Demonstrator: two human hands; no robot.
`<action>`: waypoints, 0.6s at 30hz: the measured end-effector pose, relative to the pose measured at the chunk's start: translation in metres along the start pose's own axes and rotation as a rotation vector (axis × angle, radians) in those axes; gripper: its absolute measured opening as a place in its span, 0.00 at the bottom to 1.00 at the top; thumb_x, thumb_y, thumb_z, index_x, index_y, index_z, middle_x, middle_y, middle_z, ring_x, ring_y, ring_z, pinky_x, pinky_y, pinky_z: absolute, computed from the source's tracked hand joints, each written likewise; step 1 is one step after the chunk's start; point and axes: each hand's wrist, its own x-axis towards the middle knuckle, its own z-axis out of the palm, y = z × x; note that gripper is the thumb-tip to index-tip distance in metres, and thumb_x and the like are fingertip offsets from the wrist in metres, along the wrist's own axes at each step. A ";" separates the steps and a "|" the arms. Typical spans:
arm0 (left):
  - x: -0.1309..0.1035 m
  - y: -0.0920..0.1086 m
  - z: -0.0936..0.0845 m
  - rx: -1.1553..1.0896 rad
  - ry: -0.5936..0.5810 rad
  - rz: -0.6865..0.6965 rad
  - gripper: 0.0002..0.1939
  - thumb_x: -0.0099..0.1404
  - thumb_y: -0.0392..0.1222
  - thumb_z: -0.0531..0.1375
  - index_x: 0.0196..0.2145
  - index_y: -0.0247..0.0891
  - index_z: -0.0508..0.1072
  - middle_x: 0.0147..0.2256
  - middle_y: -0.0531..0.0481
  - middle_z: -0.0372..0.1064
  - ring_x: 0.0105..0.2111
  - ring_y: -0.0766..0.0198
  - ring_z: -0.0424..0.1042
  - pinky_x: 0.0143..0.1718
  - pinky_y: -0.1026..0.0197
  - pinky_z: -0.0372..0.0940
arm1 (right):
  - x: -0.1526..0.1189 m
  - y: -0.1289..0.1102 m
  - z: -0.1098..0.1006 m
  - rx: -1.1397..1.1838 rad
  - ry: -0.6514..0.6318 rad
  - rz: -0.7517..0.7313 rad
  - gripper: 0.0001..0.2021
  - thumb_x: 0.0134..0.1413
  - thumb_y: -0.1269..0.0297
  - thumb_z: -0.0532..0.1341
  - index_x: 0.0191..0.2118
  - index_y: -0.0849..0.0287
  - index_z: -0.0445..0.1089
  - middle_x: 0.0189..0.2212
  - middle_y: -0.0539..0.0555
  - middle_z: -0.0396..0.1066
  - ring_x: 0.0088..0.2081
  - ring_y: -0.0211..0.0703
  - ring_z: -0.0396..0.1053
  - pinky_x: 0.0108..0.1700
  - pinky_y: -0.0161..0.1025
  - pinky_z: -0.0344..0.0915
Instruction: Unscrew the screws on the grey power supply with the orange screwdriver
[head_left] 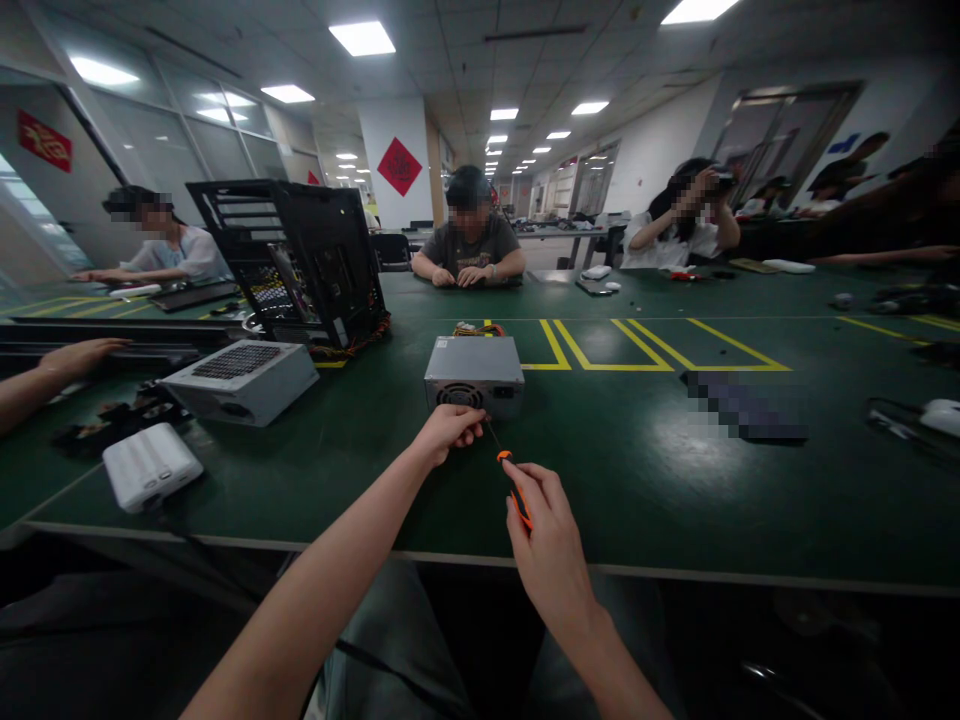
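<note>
A grey computer power supply sits on the green table, its fan grille and socket facing me. My right hand is closed around the orange and black handle of a screwdriver, whose thin shaft points up and left toward the power supply. Close to the screwdriver's tip, my left hand has its fingers pinched together just in front of the fan side. Whatever lies between those fingertips is too small to make out. Coloured cables bunch behind the power supply.
Left of centre stand an open black computer case and a second power supply. A white box-shaped device lies near the front edge. Another person's hand reaches in from the left. A dark blurred object lies at right.
</note>
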 end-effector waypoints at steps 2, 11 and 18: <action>0.000 0.001 0.000 0.005 0.003 0.000 0.09 0.58 0.41 0.59 0.29 0.30 0.72 0.17 0.57 0.62 0.12 0.79 0.55 0.12 0.72 0.42 | 0.000 0.000 0.000 -0.004 0.003 -0.019 0.19 0.56 0.74 0.48 0.53 0.56 0.60 0.46 0.60 0.60 0.48 0.47 0.62 0.50 0.48 0.62; -0.001 -0.002 0.005 0.074 0.024 0.020 0.11 0.60 0.41 0.57 0.24 0.31 0.69 0.15 0.56 0.62 0.12 0.77 0.56 0.12 0.71 0.44 | 0.004 -0.002 -0.003 0.007 -0.004 0.029 0.16 0.56 0.70 0.50 0.51 0.56 0.61 0.43 0.59 0.62 0.44 0.47 0.65 0.45 0.46 0.65; 0.002 -0.002 0.004 0.045 0.051 -0.010 0.11 0.62 0.41 0.56 0.25 0.32 0.68 0.15 0.56 0.62 0.11 0.77 0.57 0.12 0.71 0.44 | 0.002 -0.002 -0.006 0.027 0.035 0.003 0.16 0.57 0.70 0.50 0.50 0.55 0.61 0.43 0.58 0.62 0.45 0.46 0.64 0.47 0.46 0.63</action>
